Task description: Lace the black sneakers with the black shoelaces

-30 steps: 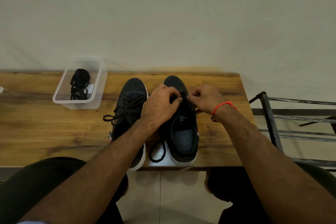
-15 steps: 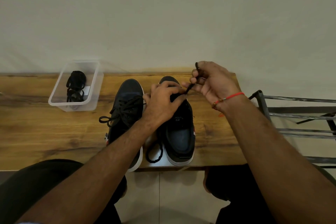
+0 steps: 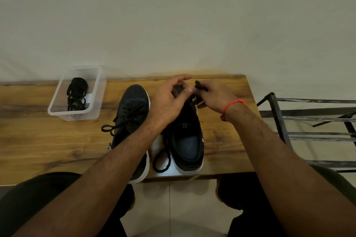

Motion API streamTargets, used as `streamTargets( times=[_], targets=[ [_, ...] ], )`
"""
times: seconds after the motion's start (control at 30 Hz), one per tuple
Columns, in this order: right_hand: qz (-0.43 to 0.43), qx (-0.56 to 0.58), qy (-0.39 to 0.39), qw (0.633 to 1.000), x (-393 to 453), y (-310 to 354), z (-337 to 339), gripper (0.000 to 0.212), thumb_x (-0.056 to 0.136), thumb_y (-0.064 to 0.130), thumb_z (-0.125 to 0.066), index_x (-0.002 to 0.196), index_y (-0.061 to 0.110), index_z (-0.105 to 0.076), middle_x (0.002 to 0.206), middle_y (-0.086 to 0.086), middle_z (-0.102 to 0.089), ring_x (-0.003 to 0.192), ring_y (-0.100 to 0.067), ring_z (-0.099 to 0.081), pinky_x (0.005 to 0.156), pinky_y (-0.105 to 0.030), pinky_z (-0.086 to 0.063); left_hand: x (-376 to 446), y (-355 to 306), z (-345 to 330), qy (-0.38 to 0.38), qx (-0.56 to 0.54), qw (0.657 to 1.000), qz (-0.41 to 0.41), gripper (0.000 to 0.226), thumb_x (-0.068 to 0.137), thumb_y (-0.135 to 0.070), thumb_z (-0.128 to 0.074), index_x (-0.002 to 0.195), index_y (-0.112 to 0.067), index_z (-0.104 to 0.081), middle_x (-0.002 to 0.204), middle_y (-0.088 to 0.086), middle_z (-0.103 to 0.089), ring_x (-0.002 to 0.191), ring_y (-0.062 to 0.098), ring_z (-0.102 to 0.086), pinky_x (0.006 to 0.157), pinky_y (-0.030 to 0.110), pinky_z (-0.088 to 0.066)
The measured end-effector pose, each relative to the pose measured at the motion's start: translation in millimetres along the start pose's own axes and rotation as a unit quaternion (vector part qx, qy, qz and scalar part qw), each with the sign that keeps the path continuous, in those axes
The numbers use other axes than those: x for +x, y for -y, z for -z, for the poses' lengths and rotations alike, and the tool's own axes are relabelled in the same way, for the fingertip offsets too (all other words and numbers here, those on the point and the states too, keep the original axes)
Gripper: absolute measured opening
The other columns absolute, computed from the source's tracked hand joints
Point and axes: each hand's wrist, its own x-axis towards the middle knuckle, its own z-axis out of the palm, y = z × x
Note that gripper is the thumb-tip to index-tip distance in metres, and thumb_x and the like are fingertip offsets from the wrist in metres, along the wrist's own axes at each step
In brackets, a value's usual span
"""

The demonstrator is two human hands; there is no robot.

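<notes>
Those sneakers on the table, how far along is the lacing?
The left sneaker looks fully laced. On the right sneaker, both hands work near the toe: the right hand pinches the lace, the left hand beside it. Most eyelets look unlaced; slack trails beside the heel.

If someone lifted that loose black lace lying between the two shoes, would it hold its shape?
Probably not. The shoelace lies in a limp loop on the table, so it would likely droop and straighten. It looks thin, so probably very light. One end seems to run up into the right sneaker, so it might tug.
</notes>
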Motion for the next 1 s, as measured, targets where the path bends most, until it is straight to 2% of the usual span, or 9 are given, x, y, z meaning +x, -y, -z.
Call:
streamTargets(
  times=[0.1, 0.27, 0.33, 0.4, 0.53, 0.63, 0.73, 0.87, 1.0],
  targets=[
    [-0.035, 0.198, -0.063, 0.978, -1, 10, 5, 0.022, 0.105, 0.014, -0.047, 0.092, 0.006, -0.062, 0.089, -0.016, -0.070, 0.079, -0.028, -0.070, 0.069, -0.036, -0.063, -1, 7, -4, 0.082, 0.102, 0.989, 0.067, 0.069, 0.086, -0.033, -0.080, 0.147, -0.027, -0.048, 0.107, -0.005, -0.054, 0.090, 0.013, -0.056, 0.083, 0.032, -0.051],
    [0.003, 0.405, -0.197, 0.893, -2, 22, 30, 0.023, 0.107, 0.019, -0.042, 0.098, 0.006, -0.058, 0.061, -0.004, -0.050, 0.052, -0.023, -0.059, 0.063, -0.044, -0.062, -4, 10, 1, 0.100, 0.256, 0.955, 0.109, 0.082, 0.084, -0.030, -0.077, 0.153, -0.038, -0.034, 0.131, -0.001, -0.042, 0.128, 0.023, -0.039, 0.111, 0.044, -0.033],
    [0.027, 0.479, -0.238, 0.845, 0, 22, 44, 0.023, 0.108, 0.021, -0.041, 0.096, 0.008, -0.056, 0.058, 0.000, -0.042, 0.044, -0.016, -0.045, 0.052, -0.036, -0.056, -5, 8, 3, 0.104, 0.278, 0.947, 0.120, 0.082, 0.084, -0.033, -0.076, 0.153, -0.039, -0.033, 0.137, 0.000, -0.039, 0.133, 0.024, -0.034, 0.112, 0.046, -0.028],
    [0.033, 0.518, -0.253, 0.817, 2, 20, 55, 0.023, 0.108, 0.021, -0.040, 0.094, 0.009, -0.054, 0.055, 0.002, -0.039, 0.040, -0.012, -0.034, 0.043, -0.023, -0.037, -7, 7, 5, 0.101, 0.291, 0.945, 0.108, 0.077, 0.085, -0.035, -0.075, 0.151, -0.042, -0.036, 0.140, -0.001, -0.035, 0.135, 0.024, -0.030, 0.110, 0.042, -0.025],
    [-0.038, 0.444, -0.132, 0.885, -3, 20, 52, 0.017, 0.104, 0.012, -0.043, 0.098, 0.006, -0.057, 0.059, -0.001, -0.043, 0.039, -0.008, -0.029, 0.038, -0.017, -0.024, -13, 7, 6, 0.104, 0.314, 0.942, 0.055, 0.050, 0.091, -0.037, -0.069, 0.136, -0.051, -0.054, 0.144, -0.011, -0.033, 0.132, 0.022, -0.026, 0.100, 0.037, -0.019],
    [-0.073, 0.306, -0.029, 0.949, -6, 23, 36, 0.018, 0.102, 0.010, -0.047, 0.102, 0.003, -0.064, 0.063, -0.005, -0.054, 0.042, -0.011, -0.037, 0.038, -0.020, -0.031, -16, 8, 1, 0.079, 0.307, 0.948, 0.043, 0.020, 0.093, -0.049, -0.066, 0.113, -0.047, -0.071, 0.139, -0.017, -0.043, 0.129, 0.019, -0.029, 0.095, 0.038, -0.021],
    [-0.074, 0.135, -0.014, 0.988, -5, 21, 22, 0.021, 0.102, 0.007, -0.047, 0.101, 0.007, -0.068, 0.072, -0.004, -0.063, 0.048, -0.011, -0.048, 0.043, -0.025, -0.042, -14, 7, 2, 0.061, 0.297, 0.952, 0.027, 0.017, 0.094, -0.051, -0.065, 0.106, -0.042, -0.073, 0.129, -0.018, -0.052, 0.125, 0.016, -0.034, 0.092, 0.037, -0.021],
    [-0.084, 0.286, 0.063, 0.952, -10, 23, 15, 0.021, 0.104, 0.005, -0.046, 0.111, -0.003, -0.064, 0.069, -0.006, -0.056, 0.048, -0.011, -0.046, 0.042, -0.024, -0.039, -13, 5, 0, 0.111, 0.293, 0.949, 0.034, 0.036, 0.094, -0.042, -0.066, 0.130, -0.046, -0.061, 0.143, -0.014, -0.045, 0.132, 0.022, -0.031, 0.099, 0.043, -0.025],
    [-0.021, 0.518, 0.148, 0.842, -14, 37, 24, 0.019, 0.104, 0.006, -0.040, 0.110, 0.003, -0.059, 0.067, -0.001, -0.046, 0.049, -0.007, -0.037, 0.040, -0.018, -0.032, -17, 7, -6, 0.111, 0.320, 0.941, 0.009, 0.029, 0.095, -0.046, -0.063, 0.125, -0.047, -0.066, 0.148, -0.019, -0.040, 0.132, 0.021, -0.028, 0.096, 0.036, -0.019]
  ],
)
